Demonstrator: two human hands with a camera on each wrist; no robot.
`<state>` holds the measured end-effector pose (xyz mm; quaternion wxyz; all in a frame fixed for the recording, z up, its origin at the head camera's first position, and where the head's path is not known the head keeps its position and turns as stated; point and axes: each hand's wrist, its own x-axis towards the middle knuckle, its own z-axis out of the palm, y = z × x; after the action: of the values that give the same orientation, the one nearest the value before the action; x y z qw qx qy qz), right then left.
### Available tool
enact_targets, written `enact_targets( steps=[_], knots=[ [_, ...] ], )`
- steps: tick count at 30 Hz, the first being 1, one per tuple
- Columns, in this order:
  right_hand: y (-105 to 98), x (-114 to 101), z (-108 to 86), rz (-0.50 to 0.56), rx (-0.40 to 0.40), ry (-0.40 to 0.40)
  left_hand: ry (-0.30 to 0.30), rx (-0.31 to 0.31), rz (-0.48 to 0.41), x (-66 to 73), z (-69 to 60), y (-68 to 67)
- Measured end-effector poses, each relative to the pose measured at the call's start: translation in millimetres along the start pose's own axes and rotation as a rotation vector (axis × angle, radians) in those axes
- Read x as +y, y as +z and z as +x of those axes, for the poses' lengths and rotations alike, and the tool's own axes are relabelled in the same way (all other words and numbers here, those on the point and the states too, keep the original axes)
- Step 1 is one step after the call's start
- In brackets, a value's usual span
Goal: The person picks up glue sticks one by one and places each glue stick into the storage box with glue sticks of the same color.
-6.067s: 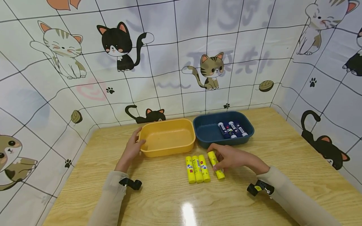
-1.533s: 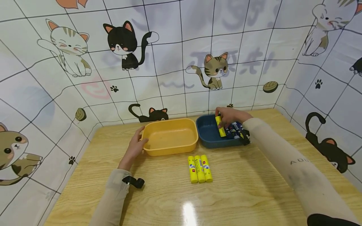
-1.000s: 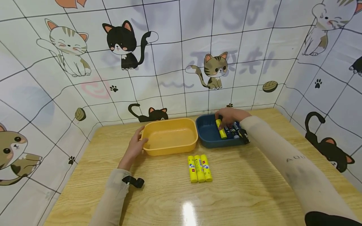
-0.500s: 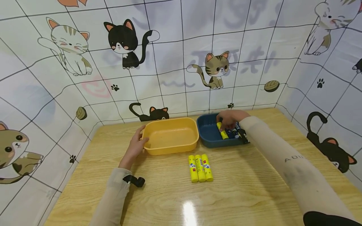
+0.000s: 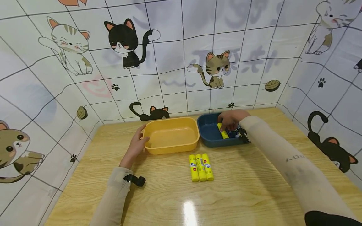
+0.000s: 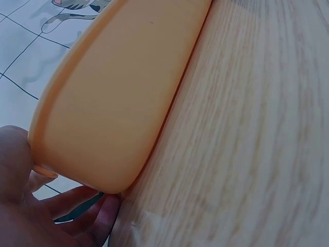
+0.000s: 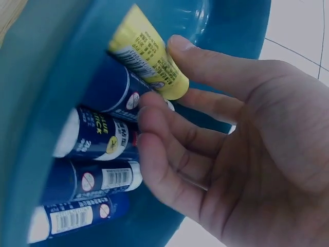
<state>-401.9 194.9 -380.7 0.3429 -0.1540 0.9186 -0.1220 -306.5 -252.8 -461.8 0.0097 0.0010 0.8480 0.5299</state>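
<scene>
At the left end of the yellow tray (image 5: pixel 169 150), the left hand (image 5: pixel 135 147) grips the rim, thumb inside and fingers outside. In the left wrist view that hand (image 6: pixel 56 216) holds the corner of the tray (image 6: pixel 113 103). The right hand (image 5: pixel 232 118) is inside the blue tray (image 5: pixel 208 130), over a yellow glue stick (image 5: pixel 224 134). The right wrist view shows this hand (image 7: pixel 247 139) pinching the yellow stick (image 7: pixel 149 56), which lies against dark blue glue sticks (image 7: pixel 97 135), its fingertips near them. Three yellow sticks (image 5: pixel 201 168) lie side by side on the table.
The two trays stand side by side on the wooden table (image 5: pixel 169 194) near the back wall (image 5: pixel 175 78), which is covered with cat-patterned sheeting. Similar sheeting covers both sides. The right forearm reaches across the table's right part.
From beside the three yellow sticks, the right hand has moved the fourth into the blue tray, where it has lowered beside the dark blue sticks. The left hand stays on the yellow tray.
</scene>
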Motion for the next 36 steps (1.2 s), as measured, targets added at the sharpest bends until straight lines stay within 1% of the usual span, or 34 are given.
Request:
enact_targets(
  steps=[4, 8, 11, 15, 17, 21, 26, 29, 33, 36],
  knots=[
    [-3.1, 0.4, -4.8, -0.023, 0.0, -0.001, -0.001, 0.0, 0.001, 0.3, -0.1, 0.4],
    [-7.1, -2.3, -15.3, -0.043, 0.024, -0.038, -0.017, 0.0, -0.007, 0.5, -1.0, -0.1],
    [-9.1, -3.8, -25.7, -0.048, 0.085, -0.107, -0.021, 0.001, 0.002, 0.3, -1.5, -0.8],
    [-8.4, -3.1, -41.8, -0.01, 0.181, -0.221, -0.005, -0.001, 0.005, -0.3, -0.9, -1.1],
    [-5.4, -4.0, -51.4, 0.021, 0.217, -0.27, 0.002, -0.003, 0.002, -0.2, -0.3, -1.0],
    [9.2, -8.7, -70.3, 0.066, 0.29, -0.347, 0.0, -0.002, 0.007, 0.6, 0.0, -0.9],
    [37.5, -21.1, -88.8, 0.073, 0.376, -0.446, -0.005, 0.002, 0.011, 1.1, -0.9, 0.1],
    [55.9, -29.2, -96.9, 0.075, 0.406, -0.512, -0.01, 0.004, 0.011, 1.2, -0.9, 0.3],
    [78.1, -38.8, -103.3, 0.068, 0.441, -0.581, -0.006, 0.003, 0.009, 0.8, -0.8, 0.5],
    [92.1, -44.5, -105.7, 0.07, 0.441, -0.595, -0.001, -0.002, 0.005, 0.4, -0.6, 0.1]
  ],
)
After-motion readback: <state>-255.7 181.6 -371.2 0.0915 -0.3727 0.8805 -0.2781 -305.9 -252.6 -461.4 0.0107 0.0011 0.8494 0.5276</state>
